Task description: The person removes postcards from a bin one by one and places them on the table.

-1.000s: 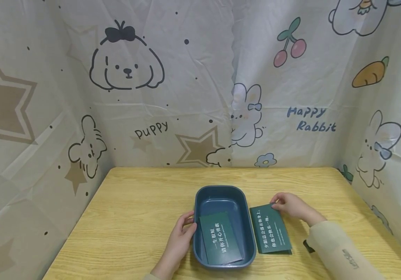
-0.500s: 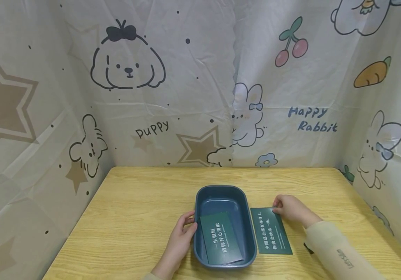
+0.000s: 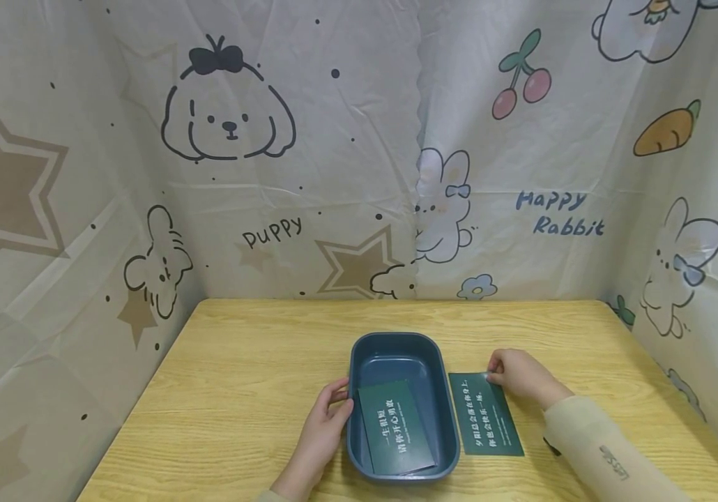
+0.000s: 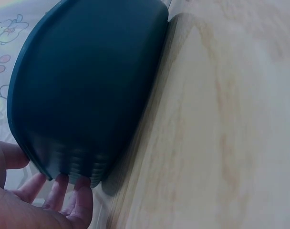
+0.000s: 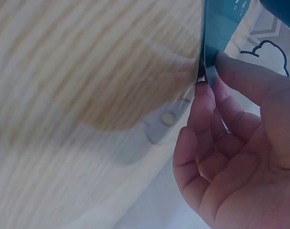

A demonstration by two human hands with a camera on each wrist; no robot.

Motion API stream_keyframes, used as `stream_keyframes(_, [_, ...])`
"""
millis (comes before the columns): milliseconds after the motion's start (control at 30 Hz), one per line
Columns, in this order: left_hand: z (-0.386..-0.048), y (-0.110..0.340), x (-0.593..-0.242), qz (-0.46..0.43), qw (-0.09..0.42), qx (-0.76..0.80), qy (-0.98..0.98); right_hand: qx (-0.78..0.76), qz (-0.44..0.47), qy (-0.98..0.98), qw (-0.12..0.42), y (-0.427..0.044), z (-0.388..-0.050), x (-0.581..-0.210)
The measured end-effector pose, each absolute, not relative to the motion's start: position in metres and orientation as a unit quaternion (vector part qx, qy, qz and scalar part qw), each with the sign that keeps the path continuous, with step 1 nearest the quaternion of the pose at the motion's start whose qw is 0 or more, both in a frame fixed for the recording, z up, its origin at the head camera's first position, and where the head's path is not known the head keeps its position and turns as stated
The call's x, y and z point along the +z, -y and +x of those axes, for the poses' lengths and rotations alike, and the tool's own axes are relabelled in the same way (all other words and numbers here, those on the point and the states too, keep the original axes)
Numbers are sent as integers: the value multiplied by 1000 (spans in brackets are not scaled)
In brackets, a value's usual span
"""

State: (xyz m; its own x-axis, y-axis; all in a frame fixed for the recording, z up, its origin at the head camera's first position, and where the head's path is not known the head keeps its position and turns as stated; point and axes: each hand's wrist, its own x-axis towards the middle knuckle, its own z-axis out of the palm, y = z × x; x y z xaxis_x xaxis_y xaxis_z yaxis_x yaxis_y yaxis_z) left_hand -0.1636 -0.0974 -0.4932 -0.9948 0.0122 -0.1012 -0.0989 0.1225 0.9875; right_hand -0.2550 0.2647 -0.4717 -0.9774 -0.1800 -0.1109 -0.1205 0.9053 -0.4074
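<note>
A dark blue-green rectangular tray stands on the table. Inside it, toward the near end, lies a green card with white lettering. My left hand holds the tray's left side; the left wrist view shows its fingers against the outer wall, with the thumb at the rim. Just right of the tray is another green card with white lettering. My right hand pinches this card's far right corner between thumb and fingers. Up close in the right wrist view, the pinched card has two leaves at its edge.
A light wood table carries everything. Behind and at both sides hangs a pale curtain printed with cartoon animals and stars. A small dark object shows partly beneath my right sleeve.
The right card's near end has settled flatter onto the table, and my right hand has shifted slightly nearer with it. The left hand and the tray stay as they were.
</note>
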Motion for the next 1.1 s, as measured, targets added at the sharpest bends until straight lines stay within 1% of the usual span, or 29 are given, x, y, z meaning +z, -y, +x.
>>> stream_keyframes(767, [-163,97,-492,-27,45,666,-744,-163,-97,-981,47,-264,-257,-473])
stream_keyframes(933, [-163,97,-491,-30,46,665,-745,-163,-92,-982,23,-252,-254,-459])
stream_keyframes(1100, [-163,97,-491,-32,48,663,-746,-172,-107,-979,-21,-232,-251,-438])
